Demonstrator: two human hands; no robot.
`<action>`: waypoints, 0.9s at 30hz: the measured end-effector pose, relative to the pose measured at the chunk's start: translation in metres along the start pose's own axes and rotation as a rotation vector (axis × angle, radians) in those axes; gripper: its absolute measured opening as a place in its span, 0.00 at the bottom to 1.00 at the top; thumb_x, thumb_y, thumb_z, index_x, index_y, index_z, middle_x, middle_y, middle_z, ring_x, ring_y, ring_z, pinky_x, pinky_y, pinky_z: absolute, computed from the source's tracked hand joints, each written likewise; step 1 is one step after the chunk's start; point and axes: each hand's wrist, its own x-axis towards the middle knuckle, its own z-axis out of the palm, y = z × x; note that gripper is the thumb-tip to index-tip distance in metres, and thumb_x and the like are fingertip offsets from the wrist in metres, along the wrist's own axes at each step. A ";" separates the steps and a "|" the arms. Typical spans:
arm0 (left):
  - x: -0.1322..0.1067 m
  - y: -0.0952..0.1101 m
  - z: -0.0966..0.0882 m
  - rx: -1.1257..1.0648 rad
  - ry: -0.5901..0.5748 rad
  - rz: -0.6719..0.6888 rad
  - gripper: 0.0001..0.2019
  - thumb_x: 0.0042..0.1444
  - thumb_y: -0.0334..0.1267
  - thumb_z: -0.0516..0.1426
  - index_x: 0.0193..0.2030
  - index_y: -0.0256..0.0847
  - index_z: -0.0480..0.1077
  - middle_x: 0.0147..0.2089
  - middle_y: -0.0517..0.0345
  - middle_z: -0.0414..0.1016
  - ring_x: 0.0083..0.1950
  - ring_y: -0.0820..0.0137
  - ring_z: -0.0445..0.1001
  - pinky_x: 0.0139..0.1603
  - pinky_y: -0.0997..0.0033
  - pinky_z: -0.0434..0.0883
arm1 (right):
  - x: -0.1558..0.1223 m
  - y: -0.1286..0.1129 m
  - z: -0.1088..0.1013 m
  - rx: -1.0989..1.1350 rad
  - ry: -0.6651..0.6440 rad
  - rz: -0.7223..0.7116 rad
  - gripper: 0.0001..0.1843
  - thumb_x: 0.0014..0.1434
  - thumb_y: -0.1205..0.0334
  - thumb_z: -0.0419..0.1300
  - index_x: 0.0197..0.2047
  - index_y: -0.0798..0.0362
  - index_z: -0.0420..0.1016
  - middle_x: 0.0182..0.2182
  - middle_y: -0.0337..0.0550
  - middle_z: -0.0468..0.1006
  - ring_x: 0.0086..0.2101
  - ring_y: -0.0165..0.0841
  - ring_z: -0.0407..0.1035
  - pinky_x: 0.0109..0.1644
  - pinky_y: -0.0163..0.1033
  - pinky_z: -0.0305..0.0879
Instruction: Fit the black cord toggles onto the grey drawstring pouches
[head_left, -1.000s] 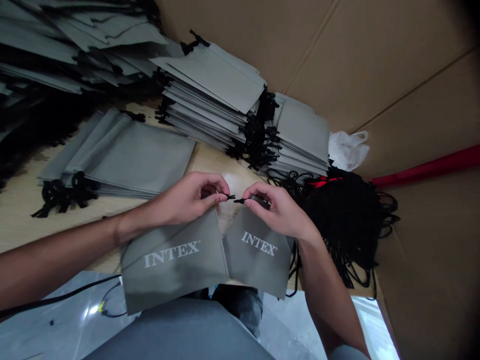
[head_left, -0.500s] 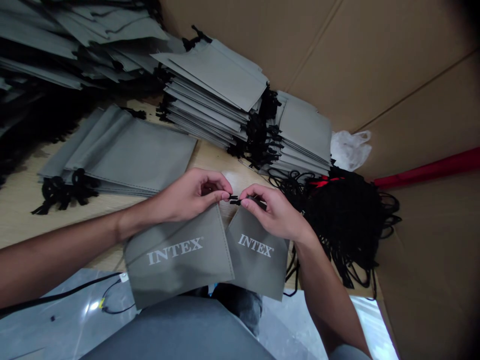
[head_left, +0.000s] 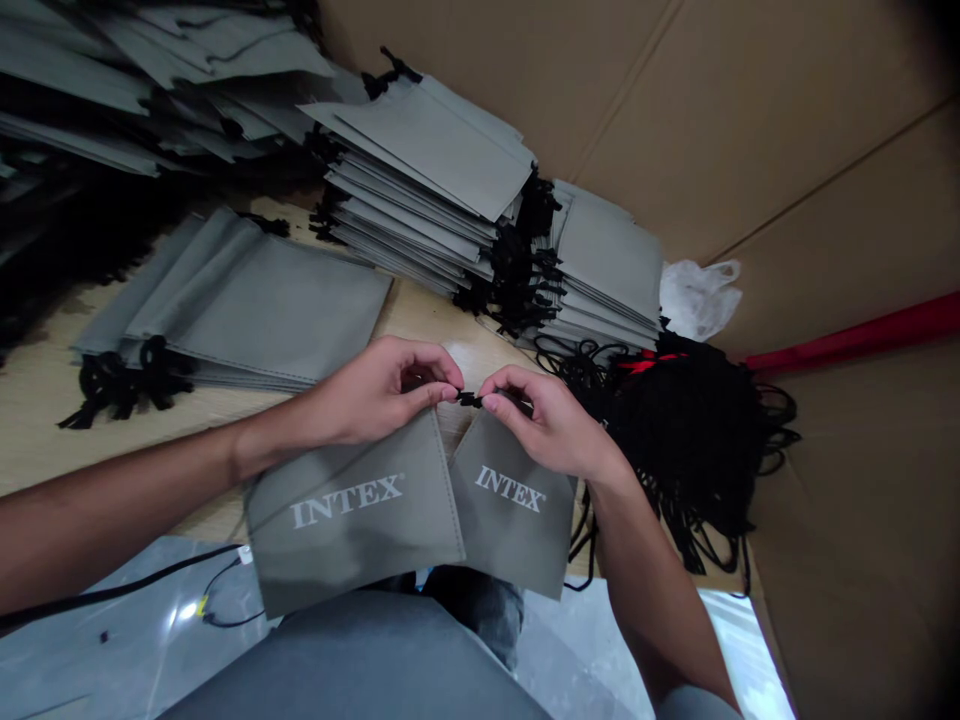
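My left hand (head_left: pixel 397 392) and my right hand (head_left: pixel 541 418) meet fingertip to fingertip over the table's front edge. Each pinches a black cord (head_left: pixel 469 399), and the short cord ends lie together in the small gap between the hands. Below my left hand hangs a grey pouch (head_left: pixel 352 550) printed INTEX. A second grey INTEX pouch (head_left: pixel 510 535) hangs under my right hand, partly behind the first. Where the cords run into the pouches is hidden by my fingers.
Behind my hands stand a grey pouch stack (head_left: pixel 431 150) and another stack (head_left: pixel 611 255). Flat pouches (head_left: pixel 277 310) lie at left. A black cord bundle (head_left: pixel 694 440) lies at right, near a white plastic bag (head_left: pixel 699 298). Cardboard (head_left: pixel 847 200) walls the far side.
The two cord ends have come closer together and now overlap between my fingertips. My hands and the pouches have barely moved.
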 end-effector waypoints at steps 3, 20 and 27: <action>0.000 0.000 0.000 0.001 0.005 0.006 0.09 0.68 0.42 0.63 0.46 0.38 0.81 0.38 0.58 0.83 0.38 0.72 0.76 0.39 0.75 0.71 | 0.000 0.000 0.000 0.009 -0.003 -0.004 0.10 0.76 0.56 0.60 0.48 0.52 0.79 0.37 0.39 0.79 0.35 0.31 0.67 0.39 0.38 0.61; 0.000 0.001 0.000 0.009 -0.014 0.000 0.11 0.68 0.43 0.63 0.46 0.38 0.80 0.39 0.56 0.83 0.39 0.70 0.78 0.40 0.74 0.72 | 0.001 0.000 0.000 0.023 0.000 -0.018 0.10 0.76 0.56 0.60 0.48 0.53 0.79 0.36 0.40 0.78 0.35 0.32 0.67 0.40 0.38 0.61; 0.000 0.000 0.000 0.026 -0.016 -0.002 0.11 0.68 0.44 0.63 0.46 0.38 0.80 0.39 0.56 0.84 0.39 0.69 0.78 0.40 0.73 0.72 | 0.001 0.001 0.000 0.022 0.001 -0.033 0.10 0.76 0.56 0.60 0.48 0.53 0.79 0.36 0.39 0.78 0.35 0.31 0.66 0.39 0.38 0.60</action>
